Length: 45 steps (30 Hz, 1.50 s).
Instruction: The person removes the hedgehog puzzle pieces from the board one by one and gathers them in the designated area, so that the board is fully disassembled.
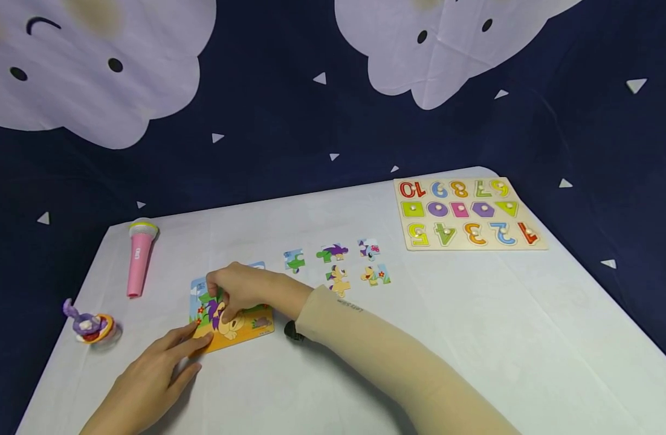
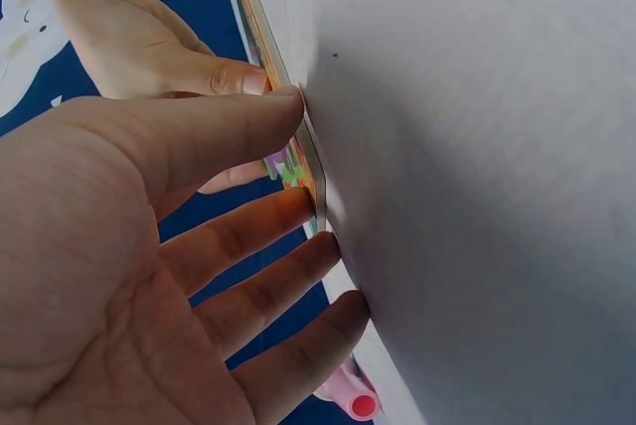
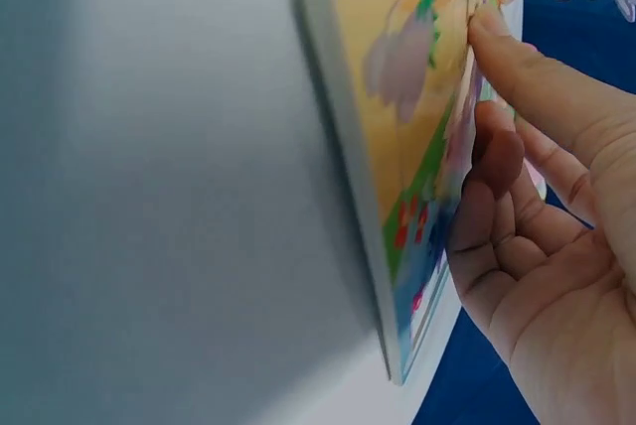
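Note:
A colourful picture puzzle board (image 1: 232,344) lies on the white table, tilted slightly in the head view. My left hand (image 1: 150,377) rests at its lower left edge, fingers extended and touching the board and table. Over the board's middle, my right hand (image 1: 251,287) has thumb and curled fingers around a purple-and-green puzzle piece (image 2: 278,162), which stands a little above the board surface. The right hand (image 3: 547,197) hides part of the picture. Several loose pieces (image 1: 338,281) lie in two rows to the right of the board.
A pink toy microphone (image 1: 139,263) and a purple toy in a round base (image 1: 93,326) are at the left. A wooden number and shape board (image 1: 469,226) lies at the back right. A small black object (image 1: 292,330) is partly under the right forearm.

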Each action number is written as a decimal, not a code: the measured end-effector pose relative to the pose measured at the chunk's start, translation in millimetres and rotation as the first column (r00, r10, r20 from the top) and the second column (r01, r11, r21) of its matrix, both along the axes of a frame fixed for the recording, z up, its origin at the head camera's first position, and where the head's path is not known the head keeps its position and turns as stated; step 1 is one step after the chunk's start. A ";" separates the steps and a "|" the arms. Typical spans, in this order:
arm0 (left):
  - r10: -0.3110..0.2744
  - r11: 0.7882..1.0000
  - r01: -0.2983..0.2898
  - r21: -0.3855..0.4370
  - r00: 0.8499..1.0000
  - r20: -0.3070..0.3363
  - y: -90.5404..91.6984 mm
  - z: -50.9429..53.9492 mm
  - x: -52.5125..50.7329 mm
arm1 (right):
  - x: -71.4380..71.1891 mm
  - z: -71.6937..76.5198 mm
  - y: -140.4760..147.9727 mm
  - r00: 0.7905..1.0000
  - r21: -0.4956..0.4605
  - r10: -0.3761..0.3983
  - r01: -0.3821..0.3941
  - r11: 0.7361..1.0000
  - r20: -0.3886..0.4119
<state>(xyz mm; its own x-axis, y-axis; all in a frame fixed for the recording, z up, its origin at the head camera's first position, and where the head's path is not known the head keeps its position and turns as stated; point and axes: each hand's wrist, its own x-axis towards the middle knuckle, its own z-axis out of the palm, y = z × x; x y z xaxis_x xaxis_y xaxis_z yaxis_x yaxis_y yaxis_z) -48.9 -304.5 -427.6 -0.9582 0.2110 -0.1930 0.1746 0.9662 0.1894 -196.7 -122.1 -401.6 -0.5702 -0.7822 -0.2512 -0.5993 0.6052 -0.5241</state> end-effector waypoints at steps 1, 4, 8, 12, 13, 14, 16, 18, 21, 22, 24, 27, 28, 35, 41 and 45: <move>0.000 1.000 0.000 0.001 1.000 0.000 0.0 0.1 -0.1 | -0.6 -0.5 0.4 1.000 -0.006 0.002 -0.002 1.000 0.002; -0.001 1.000 0.001 0.003 1.000 -0.005 0.1 0.2 0.2 | -2.4 -1.8 1.1 1.000 -0.022 0.001 -0.001 1.000 0.013; -0.001 1.000 0.001 0.011 1.000 -0.008 0.4 0.1 0.4 | -2.7 -1.5 0.2 1.000 -0.014 -0.006 0.006 1.000 0.001; 0.004 1.000 -0.004 0.020 1.000 -0.007 0.8 -0.5 0.3 | -3.3 -1.4 -0.9 1.000 0.002 0.004 -0.004 1.000 -0.029; 0.005 1.000 -0.005 0.021 1.000 -0.006 0.9 -0.6 0.2 | -3.6 -1.4 -1.0 0.999 0.004 0.007 -0.007 1.000 -0.036; 0.006 1.000 -0.006 0.022 1.000 -0.006 1.0 -0.9 0.4 | -3.9 -1.5 -0.9 0.999 0.006 0.010 -0.009 1.000 -0.040; 0.010 1.000 -0.010 0.024 1.000 -0.005 0.7 -1.1 0.5 | -4.4 -1.5 -0.8 0.999 0.001 0.014 -0.014 1.000 -0.043; 0.014 1.000 -0.014 0.026 1.000 0.001 0.3 -1.1 0.4 | -4.8 -1.6 -0.7 0.999 -0.004 0.019 -0.019 1.000 -0.045; 0.018 0.999 -0.018 0.026 1.000 0.007 -0.4 -1.4 0.1 | -5.6 -2.3 -0.3 0.999 -0.011 0.024 -0.025 1.000 -0.048; 0.018 0.999 -0.019 0.026 1.000 0.008 -0.7 -1.4 0.0 | -5.8 -2.4 0.0 0.998 -0.015 0.028 -0.029 0.999 -0.051; 0.018 0.999 -0.019 0.027 1.000 0.005 -1.1 -1.6 0.0 | -6.4 -2.8 0.8 0.998 -0.024 0.032 -0.033 0.999 -0.053; 0.018 1.000 -0.018 0.026 1.000 0.002 -1.6 -1.2 -0.2 | -7.5 -3.2 2.6 0.998 -0.038 0.036 -0.038 0.999 -0.055; 0.016 1.000 -0.016 0.025 1.000 0.001 -1.7 -1.1 -0.1 | -8.0 -3.5 3.4 0.998 -0.047 0.036 -0.038 0.998 -0.050; 0.011 1.000 -0.012 0.017 1.000 0.004 -0.9 0.5 -3.6 | -14.4 -0.1 13.5 0.999 -0.094 0.035 -0.035 0.995 -0.010; 0.037 0.999 -0.037 0.001 0.997 0.066 -1.1 0.0 -6.6 | -23.8 10.5 29.9 1.000 -0.156 0.022 -0.023 0.987 -0.005; 0.063 0.998 -0.063 -0.006 0.992 0.112 -1.7 0.4 -7.4 | -27.3 15.3 43.0 1.000 -0.188 0.024 -0.026 0.982 -0.009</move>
